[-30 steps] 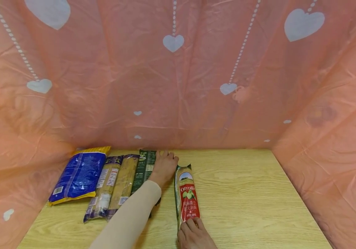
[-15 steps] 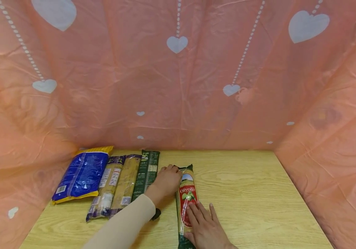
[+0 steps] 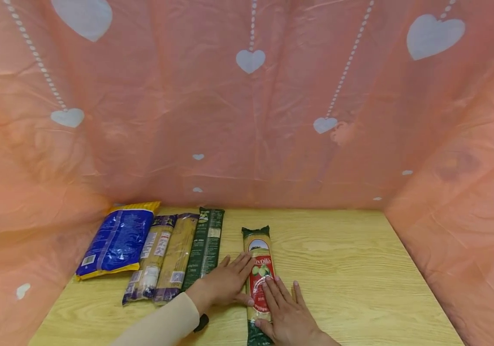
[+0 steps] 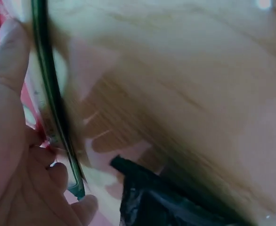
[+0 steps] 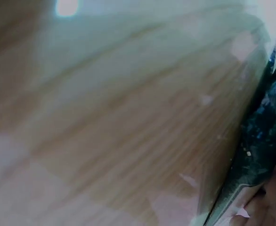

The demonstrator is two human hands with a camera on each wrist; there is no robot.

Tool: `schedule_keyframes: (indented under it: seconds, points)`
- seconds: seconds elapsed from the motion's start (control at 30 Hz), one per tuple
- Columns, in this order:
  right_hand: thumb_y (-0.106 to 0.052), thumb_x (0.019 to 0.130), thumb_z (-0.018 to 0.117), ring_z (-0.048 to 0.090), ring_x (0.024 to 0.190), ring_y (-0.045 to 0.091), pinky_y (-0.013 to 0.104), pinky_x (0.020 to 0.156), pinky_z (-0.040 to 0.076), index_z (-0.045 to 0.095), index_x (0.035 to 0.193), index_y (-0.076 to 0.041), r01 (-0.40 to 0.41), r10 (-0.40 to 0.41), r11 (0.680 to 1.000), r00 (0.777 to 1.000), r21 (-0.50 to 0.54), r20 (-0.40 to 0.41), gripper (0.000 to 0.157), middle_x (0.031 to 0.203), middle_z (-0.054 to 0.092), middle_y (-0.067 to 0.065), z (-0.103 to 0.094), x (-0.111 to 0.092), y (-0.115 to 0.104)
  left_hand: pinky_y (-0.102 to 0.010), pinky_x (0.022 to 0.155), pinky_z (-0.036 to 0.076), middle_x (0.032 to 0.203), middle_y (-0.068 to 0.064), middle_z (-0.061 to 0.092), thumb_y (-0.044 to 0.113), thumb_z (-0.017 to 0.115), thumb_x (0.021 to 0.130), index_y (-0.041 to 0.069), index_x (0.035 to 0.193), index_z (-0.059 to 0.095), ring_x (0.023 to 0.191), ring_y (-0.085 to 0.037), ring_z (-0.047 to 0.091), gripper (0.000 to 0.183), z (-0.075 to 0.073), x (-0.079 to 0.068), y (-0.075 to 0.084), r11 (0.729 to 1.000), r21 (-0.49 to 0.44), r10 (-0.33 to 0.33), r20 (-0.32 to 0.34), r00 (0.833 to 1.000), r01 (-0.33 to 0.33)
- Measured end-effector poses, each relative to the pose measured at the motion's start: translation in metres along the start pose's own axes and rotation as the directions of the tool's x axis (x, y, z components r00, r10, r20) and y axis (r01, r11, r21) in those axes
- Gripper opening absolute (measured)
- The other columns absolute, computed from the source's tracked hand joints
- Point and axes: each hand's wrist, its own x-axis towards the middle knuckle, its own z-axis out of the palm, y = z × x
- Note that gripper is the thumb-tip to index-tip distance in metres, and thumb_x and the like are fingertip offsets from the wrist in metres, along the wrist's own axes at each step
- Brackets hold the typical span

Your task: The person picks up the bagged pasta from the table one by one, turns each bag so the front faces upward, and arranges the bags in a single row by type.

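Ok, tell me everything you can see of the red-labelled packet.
The red-labelled packet is a long, slim bag of shiny, plastic-looking film, tan with dark green ends. A landscape picture sits above the red panel, which carries green fruit and partly covered lettering. It lies label up on the table, its length running near to far. The left hand touches its left side, the right hand its lower right. It looks sealed.
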Motion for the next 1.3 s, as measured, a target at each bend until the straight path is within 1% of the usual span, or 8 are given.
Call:
schedule_keyframes:
  seconds: [0.13, 0.27, 0.47, 0.6, 0.83, 0.97, 1.13, 1.3]
  points:
    - [-0.066, 0.107, 0.039, 0.032, 0.158, 0.035, 0.07, 0.12, 0.025, 0.042, 0.161, -0.003, 0.005, -0.006, 1.0, 0.999, -0.029, -0.041, 0.083, 0.17, 0.036, 0.013, 0.0, -0.002, 0.003, -0.056, 0.128, 0.024, 0.178, -0.008, 0.013, 0.07, 0.055, 0.095, 0.012, 0.17, 0.018, 0.165, -0.025, 0.013, 0.103, 0.003, 0.004, 0.002, 0.999, 0.027, 0.029, -0.008, 1.0, -0.029]
    - [-0.066, 0.107, 0.038, 0.032, 0.159, 0.033, 0.069, 0.121, 0.025, 0.042, 0.161, -0.003, -0.013, 0.011, 0.999, 0.999, -0.045, -0.042, 0.083, 0.171, 0.036, 0.012, 0.0, -0.004, 0.006, -0.055, 0.129, 0.024, 0.178, -0.007, 0.014, 0.07, 0.055, 0.095, 0.012, 0.17, 0.019, 0.164, -0.024, 0.015, 0.101, 0.004, 0.01, 0.005, 0.998, 0.047, 0.036, -0.011, 0.999, -0.035]
    - [-0.064, 0.107, 0.044, 0.032, 0.158, 0.033, 0.071, 0.122, 0.022, 0.042, 0.16, -0.002, -0.063, 0.062, 0.998, 0.996, -0.014, -0.06, 0.082, 0.171, 0.036, 0.012, -0.006, -0.01, 0.018, -0.051, 0.129, 0.027, 0.177, -0.008, 0.017, 0.072, 0.051, 0.095, 0.011, 0.17, 0.021, 0.164, -0.024, 0.018, 0.101, 0.005, 0.027, 0.016, 0.99, 0.133, 0.063, -0.05, 0.997, -0.056]
    - [-0.061, 0.106, 0.049, 0.034, 0.158, 0.034, 0.073, 0.121, 0.021, 0.045, 0.159, -0.001, -0.094, 0.093, 0.996, 0.991, -0.001, -0.093, 0.08, 0.169, 0.038, 0.012, -0.01, -0.016, 0.031, -0.049, 0.128, 0.028, 0.176, -0.008, 0.018, 0.072, 0.051, 0.094, 0.011, 0.169, 0.022, 0.163, -0.023, 0.02, 0.101, 0.003, 0.042, 0.029, 0.981, 0.184, 0.074, -0.068, 0.995, -0.061]
    - [-0.054, 0.107, 0.053, 0.03, 0.159, 0.035, 0.076, 0.121, 0.013, 0.042, 0.16, -0.001, -0.192, 0.194, 0.981, 0.978, 0.031, -0.078, 0.076, 0.171, 0.034, 0.013, -0.02, -0.028, 0.061, -0.044, 0.129, 0.027, 0.176, -0.005, 0.019, 0.076, 0.047, 0.095, 0.014, 0.17, 0.021, 0.163, -0.019, 0.019, 0.101, 0.003, 0.08, 0.053, 0.969, 0.238, 0.083, -0.096, 0.992, -0.058]
    - [-0.047, 0.108, 0.055, 0.031, 0.158, 0.038, 0.077, 0.12, 0.013, 0.044, 0.159, 0.0, -0.243, 0.245, 0.969, 0.965, 0.033, -0.097, 0.071, 0.17, 0.035, 0.016, -0.023, -0.036, 0.075, -0.042, 0.129, 0.027, 0.177, -0.002, 0.019, 0.077, 0.045, 0.094, 0.016, 0.17, 0.021, 0.163, -0.016, 0.018, 0.101, 0.002, 0.1, 0.069, 0.962, 0.27, 0.082, -0.105, 0.991, -0.051]
    - [-0.039, 0.109, 0.056, 0.034, 0.156, 0.04, 0.08, 0.117, 0.016, 0.047, 0.157, 0.0, -0.261, 0.261, 0.965, 0.954, 0.02, -0.148, 0.063, 0.168, 0.039, 0.018, -0.022, -0.042, 0.085, -0.041, 0.13, 0.025, 0.177, 0.004, 0.018, 0.078, 0.041, 0.093, 0.022, 0.171, 0.02, 0.163, -0.014, 0.017, 0.099, 0.0, 0.119, 0.087, 0.934, 0.355, 0.066, -0.112, 0.991, -0.022]
    - [-0.039, 0.11, 0.054, 0.033, 0.157, 0.04, 0.081, 0.116, 0.017, 0.047, 0.157, 0.0, -0.277, 0.272, 0.961, 0.951, -0.015, -0.15, 0.062, 0.168, 0.039, 0.018, -0.02, -0.042, 0.093, -0.041, 0.13, 0.024, 0.176, 0.012, 0.021, 0.079, 0.035, 0.093, 0.032, 0.17, 0.022, 0.163, -0.012, 0.018, 0.091, 0.001, 0.133, 0.103, 0.886, 0.463, 0.038, -0.141, 0.989, 0.032]
